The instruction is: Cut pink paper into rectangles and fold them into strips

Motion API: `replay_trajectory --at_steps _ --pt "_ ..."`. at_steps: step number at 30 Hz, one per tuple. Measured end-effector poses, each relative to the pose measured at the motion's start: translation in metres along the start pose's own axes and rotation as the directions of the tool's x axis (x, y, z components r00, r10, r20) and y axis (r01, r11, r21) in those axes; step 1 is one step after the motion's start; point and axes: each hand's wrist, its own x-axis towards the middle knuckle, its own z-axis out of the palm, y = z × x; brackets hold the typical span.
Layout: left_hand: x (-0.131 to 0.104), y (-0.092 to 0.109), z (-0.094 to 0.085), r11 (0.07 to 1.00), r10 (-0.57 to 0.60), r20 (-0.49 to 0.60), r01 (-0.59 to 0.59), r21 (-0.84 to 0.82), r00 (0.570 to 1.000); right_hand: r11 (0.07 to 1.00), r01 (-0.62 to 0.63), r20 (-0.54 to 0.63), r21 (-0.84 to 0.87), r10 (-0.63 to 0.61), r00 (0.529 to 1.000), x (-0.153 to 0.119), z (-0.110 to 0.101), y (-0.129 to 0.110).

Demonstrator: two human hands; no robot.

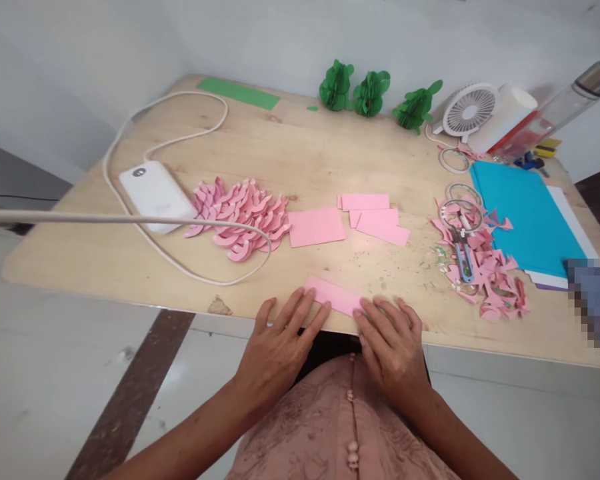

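A narrow pink paper strip [334, 296] lies at the table's front edge. My left hand [285, 340] rests on its left end with the fingers spread. On the right end lie the fingertips of my right hand [391, 337], its fingers slightly apart and flat. Beyond the strip are a pink paper rectangle [317, 227] and several smaller pink pieces [375, 219]. To the left of these is a pile of curved pink cutouts [247, 213].
A white power bank [157, 195] with a looping cable [190, 220] is at the left. Pink scraps [497, 283], blue-handled snips [464, 260], tape rings [461, 215] and blue sheets [525, 213] lie right. Green paper shapes [371, 93], a fan [470, 110] and a bottle [555, 113] stand behind.
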Motion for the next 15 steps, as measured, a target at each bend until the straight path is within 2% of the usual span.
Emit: replay_trajectory --at_steps 15 --pt "0.002 0.0046 0.0006 1.0 -0.02 0.004 0.02 -0.005 1.0 1.0 0.012 0.002 -0.004 -0.012 1.0 -0.0024 -0.0007 0.0021"
